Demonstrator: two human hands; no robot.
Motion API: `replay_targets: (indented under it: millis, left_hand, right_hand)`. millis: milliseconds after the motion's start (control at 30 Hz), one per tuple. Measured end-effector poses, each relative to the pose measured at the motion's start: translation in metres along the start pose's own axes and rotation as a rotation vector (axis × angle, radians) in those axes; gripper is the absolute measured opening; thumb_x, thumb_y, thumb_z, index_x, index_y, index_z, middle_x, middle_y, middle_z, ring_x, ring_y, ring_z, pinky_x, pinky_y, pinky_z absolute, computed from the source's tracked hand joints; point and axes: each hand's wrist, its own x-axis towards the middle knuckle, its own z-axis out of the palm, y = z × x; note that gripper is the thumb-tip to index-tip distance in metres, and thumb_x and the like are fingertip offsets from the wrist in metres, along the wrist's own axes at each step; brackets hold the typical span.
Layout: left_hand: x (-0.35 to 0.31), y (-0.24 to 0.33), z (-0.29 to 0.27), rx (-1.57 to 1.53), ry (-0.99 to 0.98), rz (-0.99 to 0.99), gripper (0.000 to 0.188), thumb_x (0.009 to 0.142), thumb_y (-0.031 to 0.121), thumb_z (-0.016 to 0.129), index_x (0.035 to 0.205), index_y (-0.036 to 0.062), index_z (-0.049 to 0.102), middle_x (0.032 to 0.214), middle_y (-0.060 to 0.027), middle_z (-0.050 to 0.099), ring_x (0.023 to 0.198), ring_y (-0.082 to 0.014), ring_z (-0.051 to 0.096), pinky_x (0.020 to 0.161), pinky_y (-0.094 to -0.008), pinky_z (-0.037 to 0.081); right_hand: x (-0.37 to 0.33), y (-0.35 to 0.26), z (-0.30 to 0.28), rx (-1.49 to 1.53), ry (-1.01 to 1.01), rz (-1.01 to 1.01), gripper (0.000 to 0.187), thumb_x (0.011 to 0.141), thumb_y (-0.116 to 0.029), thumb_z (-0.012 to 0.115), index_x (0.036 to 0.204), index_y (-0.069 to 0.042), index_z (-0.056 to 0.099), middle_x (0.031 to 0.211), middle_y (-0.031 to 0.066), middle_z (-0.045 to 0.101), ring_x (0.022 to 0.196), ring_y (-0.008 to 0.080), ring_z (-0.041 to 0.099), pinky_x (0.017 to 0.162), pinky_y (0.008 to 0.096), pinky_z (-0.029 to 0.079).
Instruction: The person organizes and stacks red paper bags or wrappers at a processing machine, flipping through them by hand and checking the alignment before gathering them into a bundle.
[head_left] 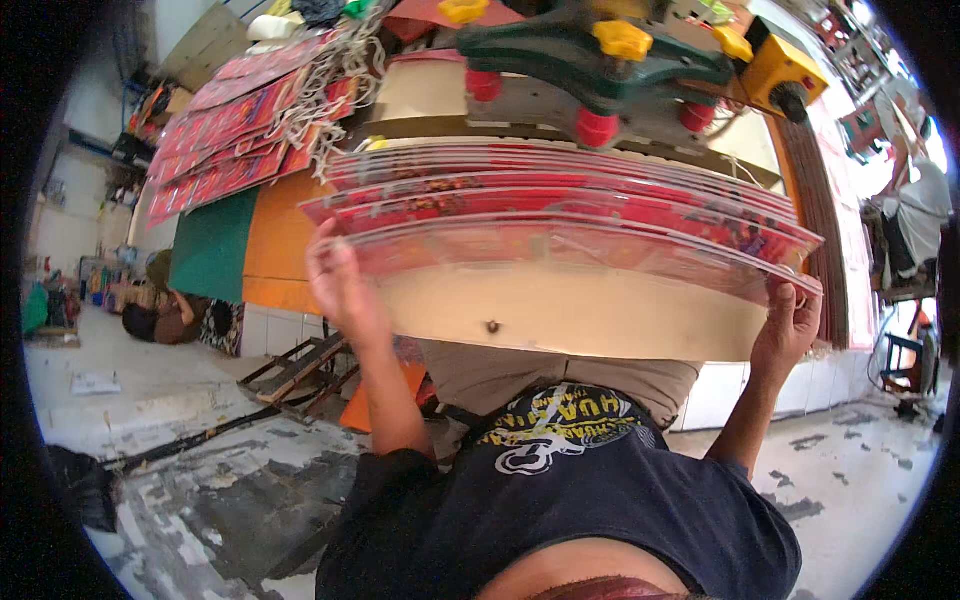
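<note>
A row of red printed sheets in clear plastic (560, 190) lies fanned in overlapping layers across the bench. The nearest clear plastic sheet (560, 245) spans the space between my hands, over a pale cream board (600, 310). At its left end my left hand (347, 285) has its fingers bent at the edge, slightly blurred. My right hand (790, 325) pinches the right corner between thumb and fingers. Beyond the row stands a dark green metal frame (560, 55) with yellow knobs (622, 40) and red feet (598, 127).
Red printed bags with white cord handles (250, 125) are piled at the far left, above green (210, 250) and orange panels (285, 240). A yellow box with a black knob (785, 75) sits at the far right. A person (165, 315) is low down at left.
</note>
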Motion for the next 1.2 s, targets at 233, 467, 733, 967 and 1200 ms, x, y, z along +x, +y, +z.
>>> replay_targets:
  millis: [233, 467, 733, 967, 1200]
  left_hand:
    - [-0.004, -0.004, 0.013, 0.039, -0.008, -0.004, 0.037, 0.094, 0.015, 0.069, 0.125, -0.0002, 0.055, 0.123, -0.0076, 0.057, 0.107, -0.0125, 0.052, 0.099, -0.0300, 0.039]
    - [-0.009, 0.004, 0.038, 0.237, 0.045, -0.006, 0.046, 0.090, 0.011, 0.073, 0.131, 0.0020, 0.053, 0.126, -0.0096, 0.055, 0.111, -0.0162, 0.053, 0.100, -0.0329, 0.042]
    - [-0.007, -0.015, 0.008, 0.120, 0.047, -0.047, 0.038, 0.100, 0.028, 0.062, 0.123, -0.0014, 0.057, 0.120, -0.0123, 0.059, 0.114, -0.0225, 0.055, 0.104, -0.0372, 0.041]
    - [-0.012, -0.010, -0.003, -0.030, -0.033, -0.101, 0.041, 0.104, 0.042, 0.051, 0.107, 0.0015, 0.057, 0.109, -0.0121, 0.058, 0.108, -0.0244, 0.055, 0.098, -0.0394, 0.045]
    - [-0.009, -0.016, -0.026, -0.177, -0.142, -0.210, 0.047, 0.104, 0.050, 0.045, 0.104, 0.0040, 0.052, 0.104, -0.0141, 0.056, 0.105, -0.0248, 0.055, 0.093, -0.0408, 0.048]
  right_hand:
    - [0.002, 0.006, 0.005, -0.097, 0.041, 0.016, 0.023, 0.103, -0.020, 0.060, 0.114, 0.000, 0.058, 0.106, 0.0079, 0.066, 0.097, 0.0133, 0.062, 0.088, 0.0290, 0.051]
    - [0.005, 0.002, -0.006, -0.240, 0.147, -0.035, 0.024, 0.098, -0.018, 0.067, 0.112, 0.000, 0.060, 0.106, 0.0070, 0.064, 0.098, 0.0146, 0.060, 0.090, 0.0298, 0.048]
    - [0.008, 0.003, 0.011, -0.011, 0.143, -0.042, 0.037, 0.091, -0.009, 0.074, 0.118, -0.003, 0.051, 0.111, 0.0048, 0.054, 0.109, 0.0138, 0.053, 0.097, 0.0302, 0.043]
    - [0.000, -0.003, -0.001, -0.138, 0.179, -0.092, 0.049, 0.088, -0.017, 0.079, 0.124, -0.004, 0.048, 0.111, 0.0062, 0.056, 0.105, 0.0135, 0.055, 0.095, 0.0299, 0.045]
    - [-0.001, 0.001, -0.023, -0.096, -0.082, 0.019, 0.046, 0.087, -0.024, 0.079, 0.119, -0.004, 0.054, 0.115, 0.0058, 0.055, 0.109, 0.0153, 0.053, 0.100, 0.0306, 0.039]
